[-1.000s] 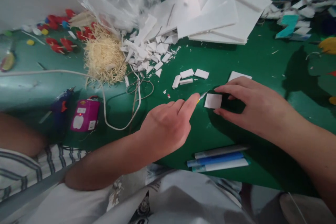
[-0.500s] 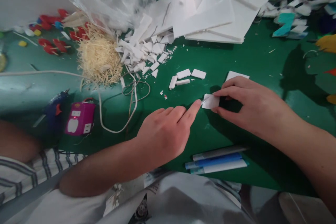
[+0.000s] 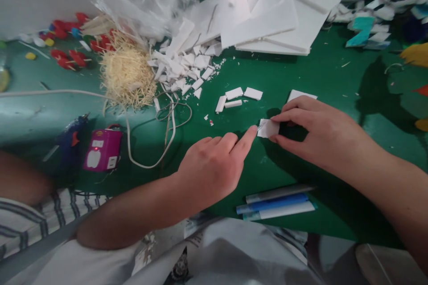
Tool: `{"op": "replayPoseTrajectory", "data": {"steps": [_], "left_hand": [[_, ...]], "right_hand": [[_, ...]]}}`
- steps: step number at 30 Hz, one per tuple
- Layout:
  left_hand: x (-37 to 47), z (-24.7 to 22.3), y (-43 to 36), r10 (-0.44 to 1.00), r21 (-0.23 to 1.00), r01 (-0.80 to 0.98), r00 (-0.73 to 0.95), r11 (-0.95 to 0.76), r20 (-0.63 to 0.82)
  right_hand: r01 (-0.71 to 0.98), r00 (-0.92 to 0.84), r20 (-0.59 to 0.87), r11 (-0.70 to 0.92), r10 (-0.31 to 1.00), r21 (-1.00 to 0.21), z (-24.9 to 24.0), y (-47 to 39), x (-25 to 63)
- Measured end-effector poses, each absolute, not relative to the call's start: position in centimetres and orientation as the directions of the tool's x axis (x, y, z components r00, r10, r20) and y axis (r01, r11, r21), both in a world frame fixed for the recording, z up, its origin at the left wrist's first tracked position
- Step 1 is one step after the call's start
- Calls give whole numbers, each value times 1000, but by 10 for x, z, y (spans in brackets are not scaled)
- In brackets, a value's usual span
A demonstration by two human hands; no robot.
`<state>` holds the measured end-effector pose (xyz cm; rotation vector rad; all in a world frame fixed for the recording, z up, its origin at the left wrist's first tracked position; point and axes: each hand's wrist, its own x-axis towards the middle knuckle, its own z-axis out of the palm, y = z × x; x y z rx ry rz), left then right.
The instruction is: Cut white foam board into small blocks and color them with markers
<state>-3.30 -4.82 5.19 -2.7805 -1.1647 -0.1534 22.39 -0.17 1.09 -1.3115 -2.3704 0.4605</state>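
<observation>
A small white foam piece (image 3: 268, 128) lies on the green table. My right hand (image 3: 307, 127) pinches its right side between thumb and fingers. My left hand (image 3: 214, 164) is closed, its index finger stretched along a thin metal blade (image 3: 260, 127) whose tip is on the left part of the piece; the rest of the tool is hidden in the hand. Beyond my right hand lies another white piece (image 3: 302, 95). Several small white blocks (image 3: 234, 93) are grouped farther back, left of the piece.
Pens (image 3: 277, 207) lie near the front edge. A pink box (image 3: 102, 150) with a cable (image 3: 133, 162), a heap of wooden sticks (image 3: 127, 71) and white scraps (image 3: 187, 67) are at left. White sheets (image 3: 261, 26) lie at the back, blue-white pieces (image 3: 364, 29) at back right.
The blade and my left index fingertip have shifted very slightly on the white piece. My right hand keeps its pinch in nearly the same place.
</observation>
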Motion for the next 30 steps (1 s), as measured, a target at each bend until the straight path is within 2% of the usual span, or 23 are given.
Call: {"op": "replayPoseTrajectory", "data": {"steps": [10,14,20,30], "left_hand": [[-33,55,-47,684,-129,697,717,-706,131],[-33,57,-47,676,-157,686,727,-710,119],[-32,63,-48,658,-190,665,746,-723,107],[-37,68,-52,660,-147,667,745,-730,100]], "right_hand": [[722,-494,195,524,848,-452,10,-1,224],[701,-504,246,559,828,-443,10,-2,224],[728,-483,189,512,855,-457,11,-3,223],[729,-481,180,506,858,-462,10,-4,223]]}}
